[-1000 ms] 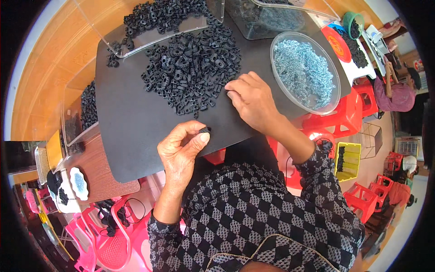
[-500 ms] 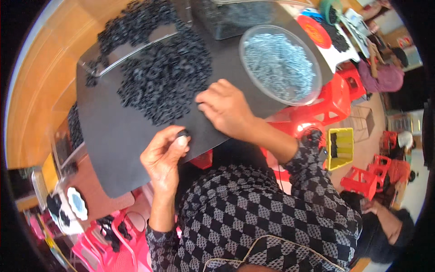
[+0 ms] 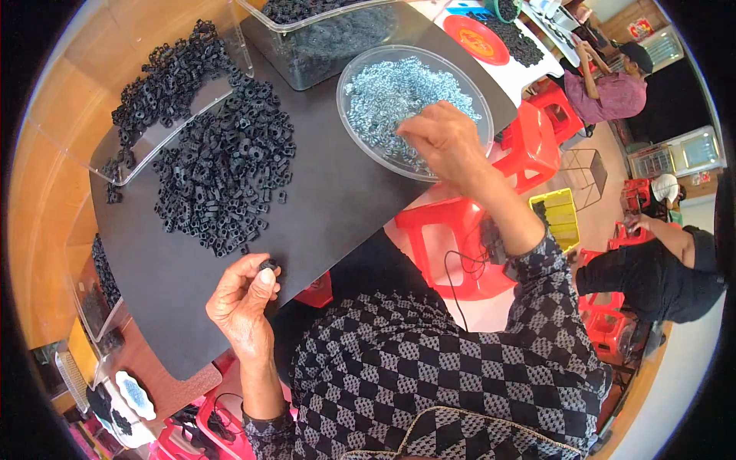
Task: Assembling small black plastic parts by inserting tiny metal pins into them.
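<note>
At the near edge of the dark table (image 3: pixel 330 180), my left hand (image 3: pixel 249 307) pinches a small black plastic part (image 3: pixel 268 264) between thumb and fingers. Over to the right, my right hand (image 3: pixel 448 142) reaches into a round, clear plastic dish (image 3: pixel 343 126) filled with small silvery springs (image 3: pixel 391 92). Its fingertips are pressed together at the springs; whether a spring is between them is hidden. A heap of similar black plastic parts (image 3: pixel 222 169) lies beyond my left hand.
A clear bin (image 3: pixel 307 65) of black parts stands behind the dish, and a tipped clear container (image 3: pixel 180 123) spills parts at left. Red stools (image 3: pixel 452 238), a yellow crate (image 3: pixel 556 218) and an orange-red plate (image 3: pixel 475 40) are to the right. Two people sit or bend farther right.
My right hand has moved from beside the black heap over to the dish of springs. My left hand keeps hold of the black part. The whole view has shifted and turned somewhat.
</note>
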A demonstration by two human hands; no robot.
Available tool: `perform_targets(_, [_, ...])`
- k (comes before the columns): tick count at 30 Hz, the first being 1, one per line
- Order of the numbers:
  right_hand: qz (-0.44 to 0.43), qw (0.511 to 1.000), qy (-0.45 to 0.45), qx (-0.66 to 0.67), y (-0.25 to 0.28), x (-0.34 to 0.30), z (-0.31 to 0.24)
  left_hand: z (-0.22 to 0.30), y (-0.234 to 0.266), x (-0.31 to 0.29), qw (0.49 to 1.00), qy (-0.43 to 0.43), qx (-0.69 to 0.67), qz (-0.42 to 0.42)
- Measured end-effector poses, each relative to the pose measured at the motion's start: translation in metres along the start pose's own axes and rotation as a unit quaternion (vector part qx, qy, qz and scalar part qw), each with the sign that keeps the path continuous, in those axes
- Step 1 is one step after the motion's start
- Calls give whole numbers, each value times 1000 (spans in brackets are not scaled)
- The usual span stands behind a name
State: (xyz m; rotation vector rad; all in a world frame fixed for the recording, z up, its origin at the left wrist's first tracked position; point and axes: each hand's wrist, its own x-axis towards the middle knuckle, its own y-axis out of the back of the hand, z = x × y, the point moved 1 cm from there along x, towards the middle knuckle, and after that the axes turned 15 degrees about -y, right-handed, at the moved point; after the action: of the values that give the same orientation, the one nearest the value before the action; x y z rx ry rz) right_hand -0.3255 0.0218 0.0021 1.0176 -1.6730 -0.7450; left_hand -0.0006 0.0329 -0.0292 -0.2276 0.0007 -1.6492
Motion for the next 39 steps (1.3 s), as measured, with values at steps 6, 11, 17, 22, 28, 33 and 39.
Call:
perform_targets(6, [-72,993,76,-63,-10,8,-4,1,2,-2,1000,-9,25,2])
perform_targets(11, [-72,985,123,-99,-12,12,-7,-1,3,-3,1000,-8,19,-4])
perform_targets(17, [-65,988,132,-43,-9,14,-6,1,3,-1,1000,-5,15,-10])
perform_targets(22, [-57,997,54,22,1,15,-5,1,4,-1,1000,-3,13,-10])
perform_targets(28, [-36,997,-26,70,-2,17,-6,1,3,-2,1000,4,1,2])
perform_targets(33, [-14,998,27,47,0,16,-14,6,1,-1,1000,2,11,-1])
perform_targets(39, [-50,990,-28,131,-1,17,-35,4,4,-2,1000,-4,12,3])
